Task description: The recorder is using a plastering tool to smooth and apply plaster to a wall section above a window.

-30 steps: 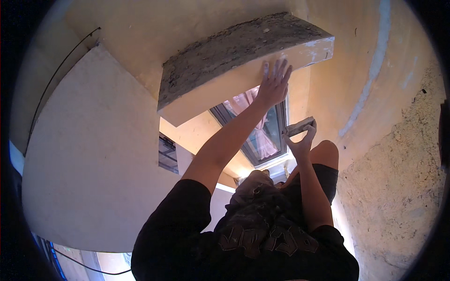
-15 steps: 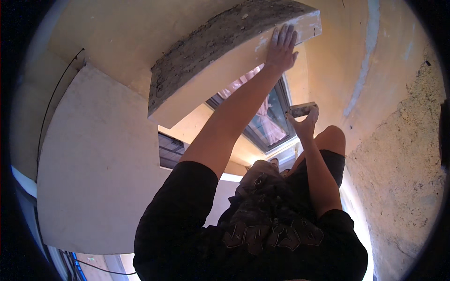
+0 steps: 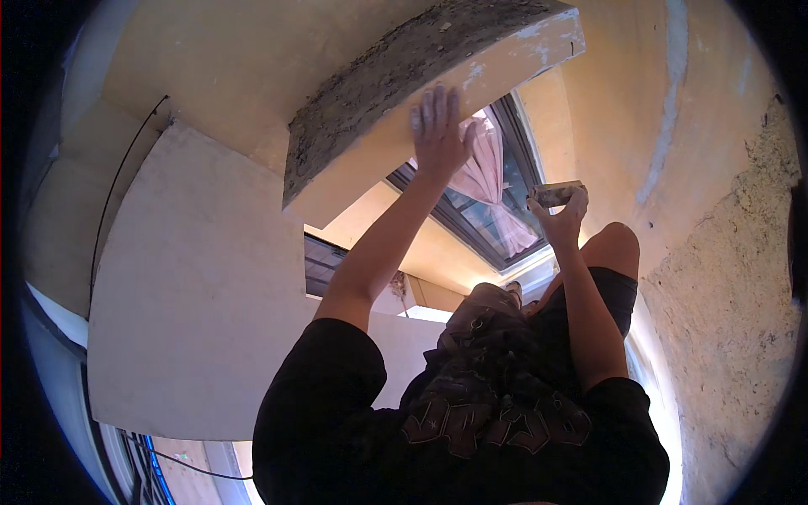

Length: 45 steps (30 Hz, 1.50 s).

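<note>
Grey block (image 3: 557, 194), long axis left-right, is pinched in right fingers (image 3: 578, 202), well apart from ledge (image 3: 362, 168); left fingers (image 3: 427, 116) spread flat on it, tips near its edge.

The ledge (image 3: 353, 168) has a smooth, pale orange front. Dark grit (image 3: 370, 84) and a small chip (image 3: 444, 28) lie on top.

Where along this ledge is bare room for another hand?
The ledge's cream front face is bare either side of the left hand, to both ends; the grey top is lumpy. Crowded in view: beside the window, where the right hand holds a rectangular block.
</note>
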Available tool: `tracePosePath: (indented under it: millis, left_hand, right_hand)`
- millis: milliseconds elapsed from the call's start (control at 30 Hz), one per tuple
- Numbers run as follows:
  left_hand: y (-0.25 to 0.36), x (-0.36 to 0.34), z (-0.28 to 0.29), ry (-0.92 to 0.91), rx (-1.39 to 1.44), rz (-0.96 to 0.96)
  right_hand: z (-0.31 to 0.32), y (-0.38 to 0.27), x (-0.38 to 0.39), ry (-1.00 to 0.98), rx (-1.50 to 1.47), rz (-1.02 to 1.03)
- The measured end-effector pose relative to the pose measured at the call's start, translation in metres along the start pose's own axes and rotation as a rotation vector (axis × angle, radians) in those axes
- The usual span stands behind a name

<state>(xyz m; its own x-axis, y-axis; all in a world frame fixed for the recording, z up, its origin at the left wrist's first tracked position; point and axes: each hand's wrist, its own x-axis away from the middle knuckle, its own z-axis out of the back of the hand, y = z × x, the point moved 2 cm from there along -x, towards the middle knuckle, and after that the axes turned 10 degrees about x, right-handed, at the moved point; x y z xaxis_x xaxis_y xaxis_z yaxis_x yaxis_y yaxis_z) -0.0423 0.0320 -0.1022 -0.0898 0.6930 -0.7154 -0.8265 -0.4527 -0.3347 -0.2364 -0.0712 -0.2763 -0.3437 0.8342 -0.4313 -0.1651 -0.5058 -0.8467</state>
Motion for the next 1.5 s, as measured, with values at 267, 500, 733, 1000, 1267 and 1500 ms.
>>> tracePosePath:
  millis: [267,500,733,1000,1267,1500]
  left_hand:
    - [-0.014,0.036,0.031,-0.038,-0.087,0.109]
    - [-0.026,0.089,0.046,-0.195,0.012,0.180]
    - [-0.100,0.015,0.105,0.158,-0.053,0.134]
    - [-0.117,-0.003,0.100,0.149,-0.235,0.481]
    - [-0.108,-0.007,0.104,0.121,-0.237,0.485]
    - [-0.118,0.001,0.099,0.102,-0.294,0.459]
  right_hand:
    - [0.007,-0.001,0.002,0.025,0.019,0.015]
    - [0.016,-0.025,0.012,0.063,0.088,0.125]
    - [-0.033,-0.072,0.006,0.051,-0.082,0.241]
    - [-0.111,-0.182,-0.025,0.313,-0.306,0.512]
    - [-0.108,-0.127,-0.107,0.373,-0.279,0.324]
    - [-0.119,-0.129,-0.101,0.236,-0.280,0.467]
